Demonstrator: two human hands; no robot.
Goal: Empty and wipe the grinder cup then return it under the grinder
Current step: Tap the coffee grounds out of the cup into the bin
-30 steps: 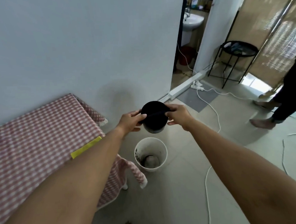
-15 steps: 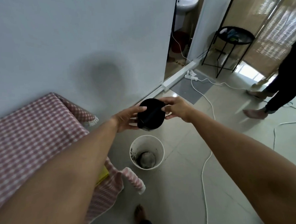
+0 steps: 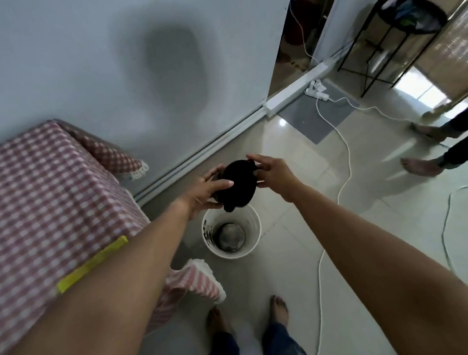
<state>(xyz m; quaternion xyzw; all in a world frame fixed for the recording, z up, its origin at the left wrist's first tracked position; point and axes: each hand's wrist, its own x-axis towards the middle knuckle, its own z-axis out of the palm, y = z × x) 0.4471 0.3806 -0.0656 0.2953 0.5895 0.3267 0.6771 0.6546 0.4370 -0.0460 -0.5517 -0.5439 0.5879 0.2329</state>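
Emptying the grinder cup over the bucket at its six o'clock, my left hand grips it, right hand straight-fingered against it; next, a wipe.

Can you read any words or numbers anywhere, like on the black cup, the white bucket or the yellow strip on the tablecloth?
No text can be read in this picture.
On the grinder cup: plain black and blurred, no label shows.
On the white bucket: no print, only dark smears inside.
On the yellow strip: blank as far as it shows.
On the power strip on the floor: too small to tell.
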